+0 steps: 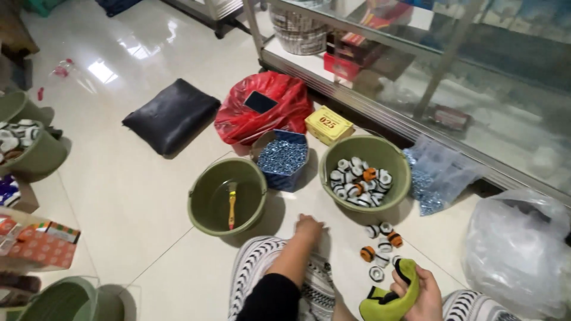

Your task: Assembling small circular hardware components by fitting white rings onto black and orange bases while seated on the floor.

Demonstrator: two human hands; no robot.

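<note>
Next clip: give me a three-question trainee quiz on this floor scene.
1. True or false: the right hand holds a yellow-green tool.
2. What lies in the left bucket? A) brush B) screws C) fittings
3. Where does the left hand rest?

Key: 1 true. 2 A, a yellow brush. 3 On the floor, between the two buckets, by the person's knee.

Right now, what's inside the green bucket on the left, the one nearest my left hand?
The green bucket holds one yellow-handled tool lying on its bottom; otherwise it looks bare. The near inner wall is hidden by the rim. Your left hand rests on the floor beside it, not inside.
</note>
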